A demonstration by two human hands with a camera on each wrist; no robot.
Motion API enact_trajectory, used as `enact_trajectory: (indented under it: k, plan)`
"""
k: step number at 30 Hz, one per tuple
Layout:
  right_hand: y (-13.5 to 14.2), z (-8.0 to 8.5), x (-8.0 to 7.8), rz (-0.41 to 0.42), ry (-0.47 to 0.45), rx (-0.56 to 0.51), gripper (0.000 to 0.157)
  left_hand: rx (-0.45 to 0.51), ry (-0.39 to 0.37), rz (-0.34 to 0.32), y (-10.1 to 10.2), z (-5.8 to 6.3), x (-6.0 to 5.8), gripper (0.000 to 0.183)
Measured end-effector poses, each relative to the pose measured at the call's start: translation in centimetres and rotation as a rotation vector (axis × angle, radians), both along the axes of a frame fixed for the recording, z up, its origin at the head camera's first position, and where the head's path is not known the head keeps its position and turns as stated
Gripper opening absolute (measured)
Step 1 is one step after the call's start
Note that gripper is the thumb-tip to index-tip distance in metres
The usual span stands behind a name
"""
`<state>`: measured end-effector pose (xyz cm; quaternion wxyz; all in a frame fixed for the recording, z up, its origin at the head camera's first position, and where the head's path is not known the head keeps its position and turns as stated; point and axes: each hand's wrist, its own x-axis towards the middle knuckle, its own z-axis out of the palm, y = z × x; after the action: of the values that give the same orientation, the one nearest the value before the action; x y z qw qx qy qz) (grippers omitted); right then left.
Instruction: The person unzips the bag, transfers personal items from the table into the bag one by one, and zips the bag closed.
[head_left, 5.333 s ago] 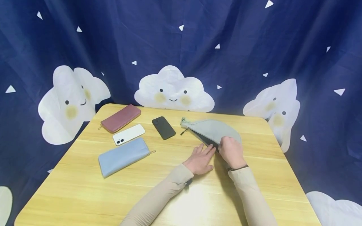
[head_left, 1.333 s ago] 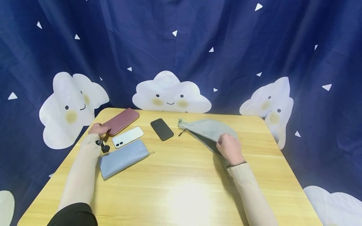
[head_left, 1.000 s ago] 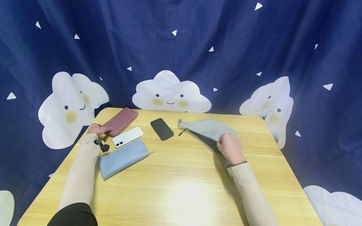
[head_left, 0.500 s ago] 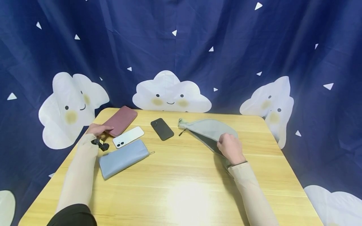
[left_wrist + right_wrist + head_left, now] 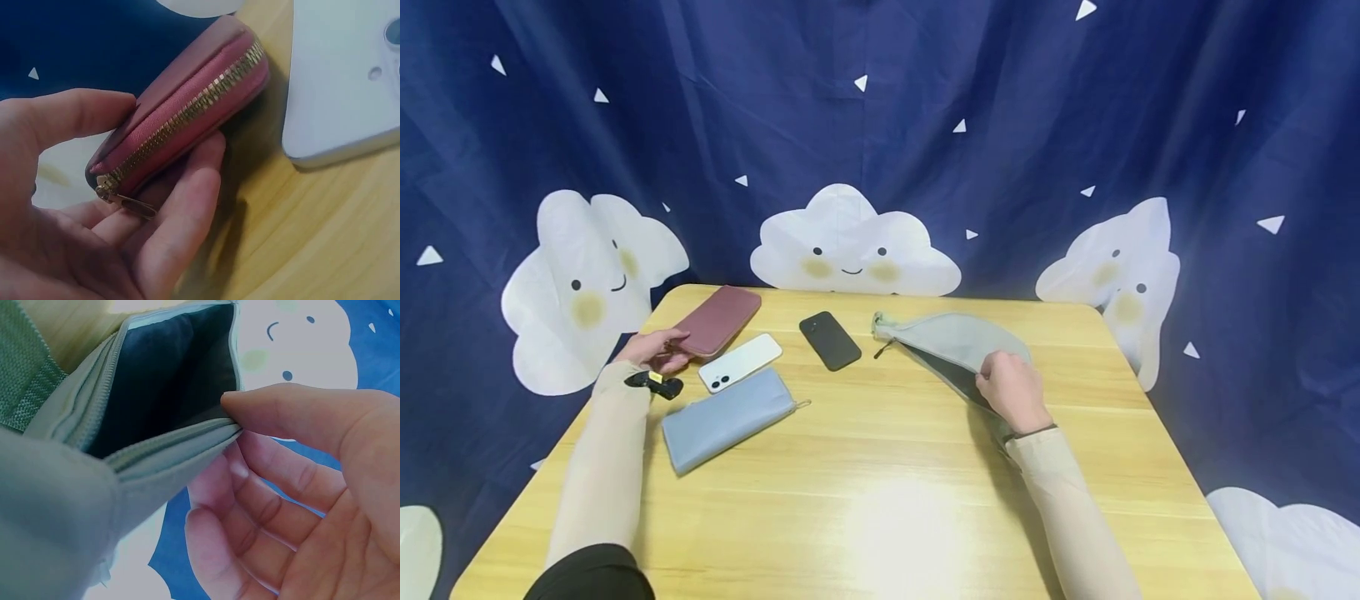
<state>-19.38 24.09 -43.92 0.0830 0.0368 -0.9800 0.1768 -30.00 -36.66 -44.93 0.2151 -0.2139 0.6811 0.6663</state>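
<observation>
At the table's far left my left hand [image 5: 658,348] holds a dark red zip wallet [image 5: 720,320] by its near end. The left wrist view shows the thumb on top and fingers beneath the wallet [image 5: 187,106], whose brass zip is closed, its puller [image 5: 134,206] hanging near the palm. On the right, my right hand [image 5: 1013,390] pinches the zipped edge of a grey-green bag [image 5: 962,340]. In the right wrist view thumb and fingers grip that rim, and the bag's mouth [image 5: 169,375] gapes, showing a dark lining.
A white phone [image 5: 741,363] lies close beside the wallet, with a light blue wallet [image 5: 727,421] nearer me. A black phone [image 5: 831,341] rests between them and the bag. All are on a wooden table [image 5: 820,517] before a blue curtain [image 5: 880,108].
My left hand has left the bag's edge, reached across to the red wallet and gripped it, shifting it slightly and raising its near end. My right hand still holds the bag open.
</observation>
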Motion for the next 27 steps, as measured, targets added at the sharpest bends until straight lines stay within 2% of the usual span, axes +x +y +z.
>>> enact_trajectory:
  k: [3, 6, 9, 13, 17, 20, 27]
  plan:
    - [0.0, 0.1, 0.1, 0.002, 0.003, 0.001, 0.028, 0.060, -0.019, 0.045, 0.3, 0.1, 0.4, 0.012]
    - [-0.1, 0.1, 0.1, 0.000, 0.005, 0.000, 0.027, 0.141, -0.048, 0.103, 0.0, -0.6, 0.0, 0.019]
    - [0.0, 0.1, 0.0, -0.005, 0.008, 0.000, 0.023, 0.203, -0.053, 0.133, -0.5, -1.3, -0.5, 0.013]
    - [0.1, 0.1, 0.0, -0.006, 0.008, 0.000, 0.021, 0.330, -0.054, 0.129, -0.7, -1.3, -0.6, 0.023]
    - [0.1, 0.2, -0.1, -0.003, 0.015, 0.002, 0.023, 0.429, -0.027, 0.099, -0.7, -1.1, -0.5, 0.031]
    - [0.1, 0.2, -0.1, -0.005, 0.022, 0.007, 0.023, 0.475, 0.004, 0.090, -0.6, -1.2, -0.3, 0.033]
    - [0.0, 0.1, -0.1, -0.003, 0.010, 0.004, 0.016, 0.588, 0.014, 0.112, -0.7, -1.9, 0.4, 0.032]
